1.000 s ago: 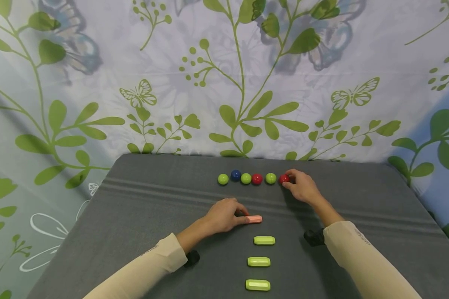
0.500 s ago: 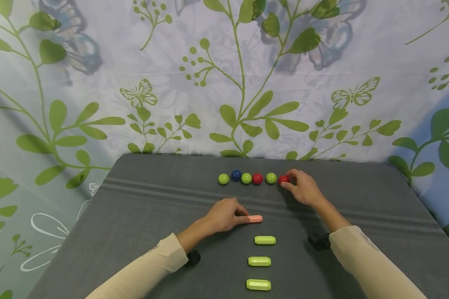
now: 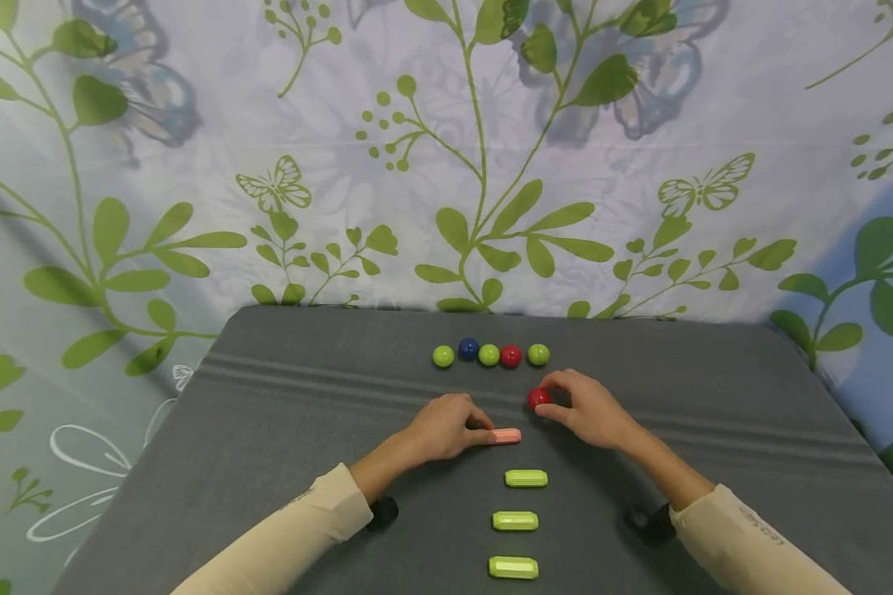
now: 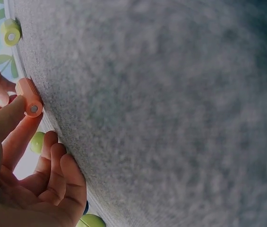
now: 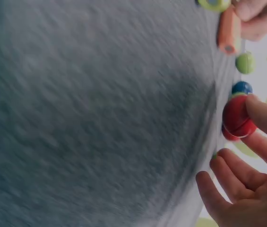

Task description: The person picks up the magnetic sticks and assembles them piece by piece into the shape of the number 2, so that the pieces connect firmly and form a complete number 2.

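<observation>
Between thumb and forefinger, my left hand [image 3: 446, 428] pinches a pink-orange ribbed rod [image 3: 508, 435] by its left part. In the left wrist view the rod [image 4: 29, 98] shows a round silver spot in its end, and the other fingers curl loosely below. My right hand [image 3: 594, 406] pinches a shiny red ball [image 3: 539, 399] just beyond the rod and to its right. A seam runs round this ball [image 5: 238, 116] in the right wrist view.
Along the back of the grey table [image 3: 283, 463] stands a row of balls: green [image 3: 443, 356], blue [image 3: 469, 349], green, red [image 3: 511, 356], green [image 3: 539, 354]. Several lime-green rods [image 3: 526, 478] lie in a column nearer me. A patterned cloth [image 3: 387, 165] hangs behind.
My right hand has taken the red ball from the right end of the back row and brought it nearer and leftward, toward the pink-orange rod. My left hand stays in place.
</observation>
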`<action>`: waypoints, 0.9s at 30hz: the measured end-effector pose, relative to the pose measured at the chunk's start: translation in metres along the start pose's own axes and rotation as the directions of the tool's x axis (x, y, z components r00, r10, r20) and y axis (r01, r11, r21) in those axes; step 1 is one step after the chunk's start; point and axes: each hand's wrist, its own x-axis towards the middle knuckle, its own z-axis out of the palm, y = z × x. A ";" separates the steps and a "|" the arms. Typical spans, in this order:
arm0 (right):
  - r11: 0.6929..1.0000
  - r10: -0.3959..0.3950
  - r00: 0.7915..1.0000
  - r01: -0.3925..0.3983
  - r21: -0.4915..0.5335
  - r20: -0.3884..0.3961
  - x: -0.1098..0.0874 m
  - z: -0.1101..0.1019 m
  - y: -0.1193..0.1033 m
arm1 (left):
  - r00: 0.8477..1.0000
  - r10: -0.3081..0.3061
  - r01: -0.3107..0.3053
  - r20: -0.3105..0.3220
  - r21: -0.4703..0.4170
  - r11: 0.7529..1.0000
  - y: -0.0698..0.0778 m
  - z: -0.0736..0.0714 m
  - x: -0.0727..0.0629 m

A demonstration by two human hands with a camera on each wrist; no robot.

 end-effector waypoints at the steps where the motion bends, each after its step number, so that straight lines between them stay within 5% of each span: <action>1: 1.000 -0.012 1.000 0.012 -0.003 0.013 -0.001 0.002 0.000 | 1.000 -0.004 0.004 0.000 0.000 1.000 0.000 0.000 0.000; 15: 1.000 -0.004 1.000 0.005 -0.024 0.030 -0.008 0.007 -0.001 | 1.000 -0.021 0.021 0.014 -0.014 1.000 0.000 0.001 0.001; 27: 1.000 -0.021 1.000 0.022 -0.020 0.018 -0.010 0.008 -0.001 | 0.999 -0.028 0.036 0.034 -0.236 0.971 -0.010 -0.010 0.013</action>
